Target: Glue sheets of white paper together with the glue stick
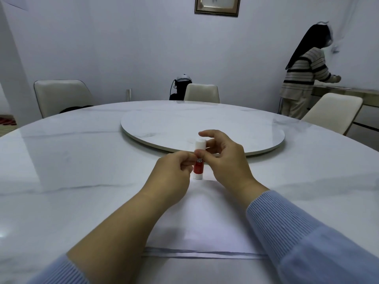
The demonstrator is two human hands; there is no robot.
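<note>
Pale walls surround a round white marble counter (82,160) with a raised turntable (205,124) at its middle and cream chairs (61,97) set about it. Sheets of white paper (205,222) lie flat on the near part of the counter, between the two forearms. At the far edge of the paper a glue stick (199,160) stands upright, red body with a white cap on top. The left hand (172,175) pinches the red body with curled fingers. The right hand (227,160) holds the stick from the other side, thumb against it, forefinger arched above the cap. Another person (303,74) in a striped top stands at a sideboard far right.
</note>
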